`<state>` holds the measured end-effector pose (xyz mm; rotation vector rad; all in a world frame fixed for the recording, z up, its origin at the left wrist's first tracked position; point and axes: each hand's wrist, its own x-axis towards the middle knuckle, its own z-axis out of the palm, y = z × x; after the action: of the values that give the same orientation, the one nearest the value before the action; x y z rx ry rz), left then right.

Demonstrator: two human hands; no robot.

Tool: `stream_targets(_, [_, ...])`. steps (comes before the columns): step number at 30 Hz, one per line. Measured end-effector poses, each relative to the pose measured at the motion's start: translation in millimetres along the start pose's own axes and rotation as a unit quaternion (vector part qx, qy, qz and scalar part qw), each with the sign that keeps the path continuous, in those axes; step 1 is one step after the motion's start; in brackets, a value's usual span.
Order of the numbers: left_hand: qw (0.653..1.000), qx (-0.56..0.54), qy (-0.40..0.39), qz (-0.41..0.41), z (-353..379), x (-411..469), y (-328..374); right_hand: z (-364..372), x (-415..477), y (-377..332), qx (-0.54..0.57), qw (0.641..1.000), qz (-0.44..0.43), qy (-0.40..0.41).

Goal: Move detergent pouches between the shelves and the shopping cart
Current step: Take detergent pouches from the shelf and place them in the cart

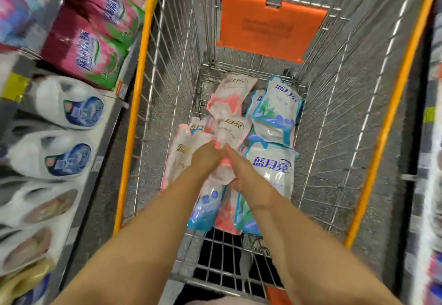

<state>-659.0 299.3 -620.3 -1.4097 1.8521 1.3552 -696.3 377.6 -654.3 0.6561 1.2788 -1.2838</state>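
The cart [133, 104], a wire one with orange rails, fills the middle of the view, and an orange flap [270, 25] stands at its far end. The shelves [105, 142] run along its left side, blurred. They carry pink bags [83, 49] higher up and white bottles [69, 104] below them.

Pouches [277, 106] lie heaped on the cart floor. The blue-and-white ones are mostly to the right, the pink-and-white ones in the middle and to the left, and several overlap.

Both bare arms reach down into the cart and meet over the heap on one pink pouch [233, 130]. It lies on top of the others in the middle of the cart.

The right hand [241, 173] holds its near end, with the fingers [230, 181] curled round the edge. The left hand [205, 159] closes on the pouch from the left, just beside the right hand. Its fingers curl under and are mostly hidden behind the back of the hand.
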Motion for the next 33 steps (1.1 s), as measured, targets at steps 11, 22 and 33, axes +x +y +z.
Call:
stream_targets(11, [0.982, 0.152, 0.077, 0.078, 6, -94, 23, -22, -69, -16, 0.037, 0.987, -0.007, -0.158])
stream_targets(22, [0.897, 0.011, 0.383, 0.221, 9, -288, 9, -5, -226, -9, 0.003, 0.934, -0.201, -0.297])
stream_targets(33, [0.799, -0.279, 0.405, 0.346, -99, -476, -58, 101, -444, 58, -0.239, 0.75, -0.452, -0.421])
